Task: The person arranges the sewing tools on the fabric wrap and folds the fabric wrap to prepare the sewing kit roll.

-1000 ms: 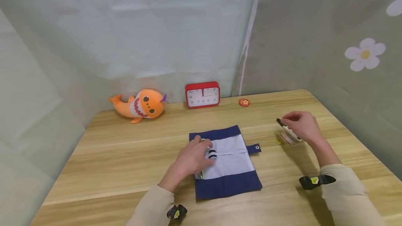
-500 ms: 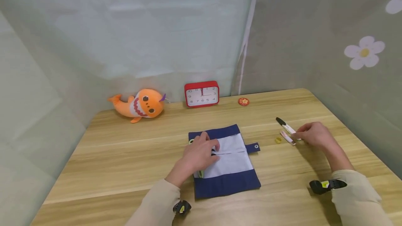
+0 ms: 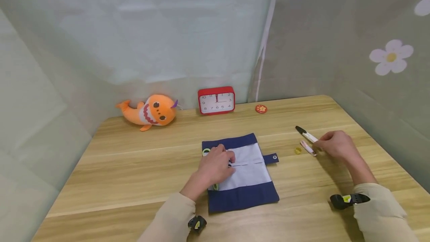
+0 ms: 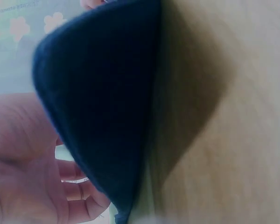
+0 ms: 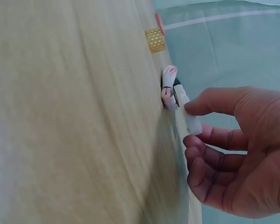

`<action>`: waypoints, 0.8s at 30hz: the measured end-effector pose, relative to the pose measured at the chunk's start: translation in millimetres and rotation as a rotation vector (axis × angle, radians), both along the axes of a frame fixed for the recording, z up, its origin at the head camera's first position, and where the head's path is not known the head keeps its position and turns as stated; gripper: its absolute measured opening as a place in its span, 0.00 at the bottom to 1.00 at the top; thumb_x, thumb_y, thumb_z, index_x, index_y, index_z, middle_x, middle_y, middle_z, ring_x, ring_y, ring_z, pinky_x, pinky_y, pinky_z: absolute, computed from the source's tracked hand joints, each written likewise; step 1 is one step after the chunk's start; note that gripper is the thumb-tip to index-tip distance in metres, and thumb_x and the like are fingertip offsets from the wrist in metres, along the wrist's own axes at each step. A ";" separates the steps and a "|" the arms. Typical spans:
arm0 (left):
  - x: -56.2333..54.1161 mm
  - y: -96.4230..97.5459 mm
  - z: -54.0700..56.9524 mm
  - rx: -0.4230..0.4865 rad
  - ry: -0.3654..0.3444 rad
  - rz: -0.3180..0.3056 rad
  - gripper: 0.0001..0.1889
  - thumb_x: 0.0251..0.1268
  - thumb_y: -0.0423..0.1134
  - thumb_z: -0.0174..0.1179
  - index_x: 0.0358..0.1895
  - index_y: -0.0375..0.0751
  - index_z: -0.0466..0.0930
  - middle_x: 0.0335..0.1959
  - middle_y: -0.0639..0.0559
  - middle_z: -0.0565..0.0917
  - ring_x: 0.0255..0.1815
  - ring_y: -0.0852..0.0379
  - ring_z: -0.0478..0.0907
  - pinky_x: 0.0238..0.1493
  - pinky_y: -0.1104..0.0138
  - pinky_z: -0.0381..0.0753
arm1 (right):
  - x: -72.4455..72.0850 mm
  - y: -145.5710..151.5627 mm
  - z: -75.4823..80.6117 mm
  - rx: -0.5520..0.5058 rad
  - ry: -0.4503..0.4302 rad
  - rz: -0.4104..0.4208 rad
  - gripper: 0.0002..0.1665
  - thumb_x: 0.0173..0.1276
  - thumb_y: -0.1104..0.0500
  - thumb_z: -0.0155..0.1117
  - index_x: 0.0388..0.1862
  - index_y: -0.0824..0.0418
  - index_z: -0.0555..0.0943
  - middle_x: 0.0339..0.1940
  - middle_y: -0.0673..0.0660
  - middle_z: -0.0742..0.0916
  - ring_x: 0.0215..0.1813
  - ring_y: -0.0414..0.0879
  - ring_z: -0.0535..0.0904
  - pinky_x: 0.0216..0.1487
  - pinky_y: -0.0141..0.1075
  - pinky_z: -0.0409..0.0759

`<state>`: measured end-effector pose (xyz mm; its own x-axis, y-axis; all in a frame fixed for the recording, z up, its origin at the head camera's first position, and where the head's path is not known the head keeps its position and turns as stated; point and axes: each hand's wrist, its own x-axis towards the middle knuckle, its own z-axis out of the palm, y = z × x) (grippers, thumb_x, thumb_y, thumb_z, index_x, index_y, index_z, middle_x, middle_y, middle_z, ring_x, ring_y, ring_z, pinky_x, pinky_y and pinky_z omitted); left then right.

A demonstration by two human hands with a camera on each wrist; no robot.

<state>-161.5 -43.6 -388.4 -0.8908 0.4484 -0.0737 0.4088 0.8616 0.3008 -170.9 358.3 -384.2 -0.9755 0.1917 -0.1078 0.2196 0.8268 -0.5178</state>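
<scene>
My left hand [image 3: 216, 163] rests over the unfolded navy fabric case [image 3: 243, 198], fingers bent, thumb and index apart. A small black-and-white striped thing [image 3: 230, 164] shows between them. Green-handled scissors [image 3: 206, 151] lie partly hidden beneath this hand. In the left wrist view, a raised dark flap [image 4: 102, 93] covers much of the hand. At the right, my right hand [image 3: 336, 145] pinches the white end of a black-capped pen [image 3: 308, 136]. Beside the pen lie a folded pink-and-white strip [image 3: 308, 148] and a gold dimpled thimble ring [image 3: 298, 151].
Along the table's back stand an orange plush shark [image 3: 147, 112] and a red clock [image 3: 216, 101]. A round red badge [image 3: 261, 108] lies right of the clock. The case's snap strap [image 3: 270, 158] sticks out towards the right. Cloth hangs behind the table.
My right hand has moved from the pen's black cap down to its white end, uncovering the strip and thimble. My left hand has shifted slightly right, its fingers more bent over the striped thing.
</scene>
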 end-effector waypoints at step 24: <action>-0.6 -0.9 -1.8 0.026 0.011 -0.007 0.08 0.66 0.43 0.71 0.45 0.47 0.87 0.47 0.46 0.82 0.53 0.46 0.77 0.48 0.51 0.83 | -13.6 -24.7 6.7 -0.982 0.179 0.006 0.05 0.72 0.63 0.72 0.44 0.55 0.88 0.36 0.45 0.92 0.40 0.37 0.91 0.45 0.30 0.88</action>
<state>-162.1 -44.5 -390.2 -0.8885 0.4559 -0.0523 0.4177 0.8507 0.3191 -184.5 333.6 -377.5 -0.9936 0.0913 -0.0671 0.0688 0.0155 -0.9975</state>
